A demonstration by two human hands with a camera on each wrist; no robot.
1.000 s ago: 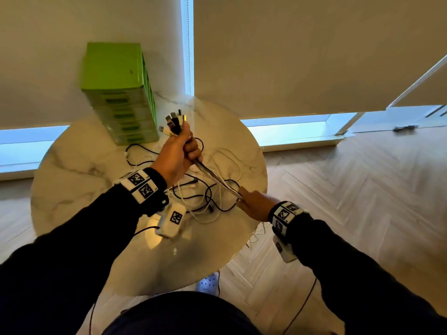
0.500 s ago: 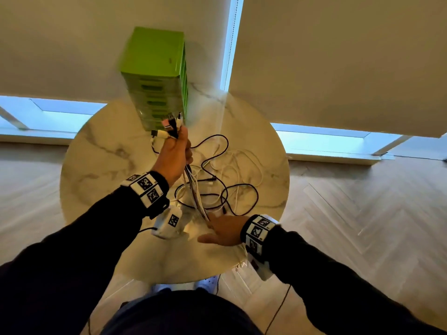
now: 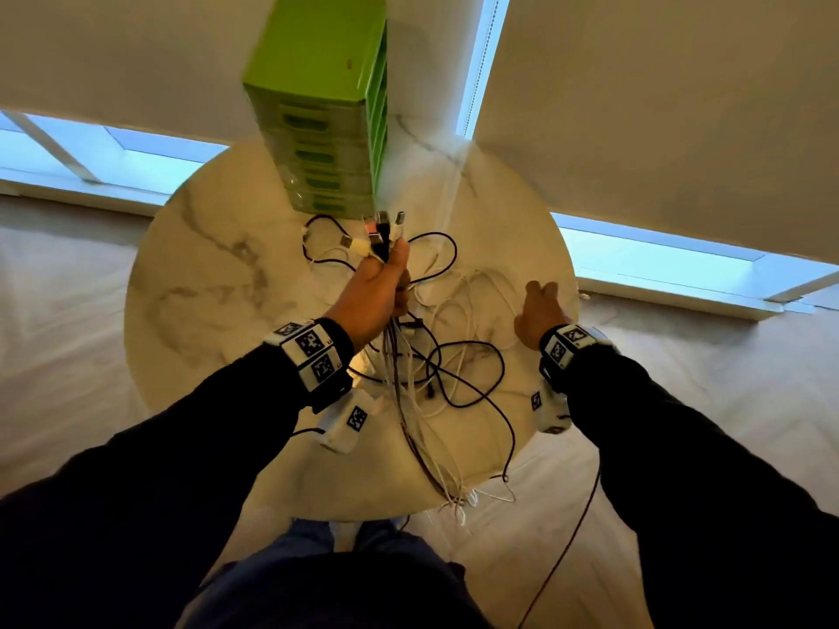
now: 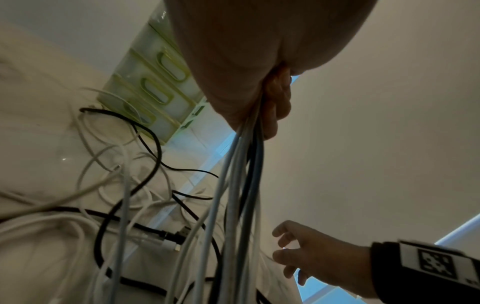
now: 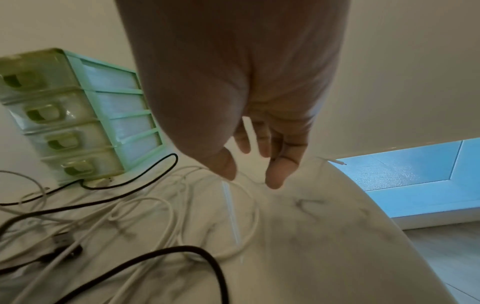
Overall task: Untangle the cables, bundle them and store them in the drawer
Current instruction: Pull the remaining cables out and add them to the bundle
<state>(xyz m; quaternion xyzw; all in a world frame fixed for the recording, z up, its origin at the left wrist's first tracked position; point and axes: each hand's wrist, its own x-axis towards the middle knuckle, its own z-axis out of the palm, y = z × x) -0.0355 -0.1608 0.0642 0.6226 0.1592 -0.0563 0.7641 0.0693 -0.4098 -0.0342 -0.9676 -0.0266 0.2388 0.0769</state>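
At frame centre the left hand (image 3: 379, 288) is clamped on the cables (image 3: 408, 379), whose loops sprawl across the desk (image 3: 204, 274). The right hand (image 3: 540, 311), fingers loose, holds nothing. Pulling now could tighten knots or drag ends off the desk's lower edge.

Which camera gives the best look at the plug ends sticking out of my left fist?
The head view: the plug ends fan out above the left hand, unobstructed. The left wrist view shows only cords leaving the fist from below; the right wrist view shows no plug ends in that fist.
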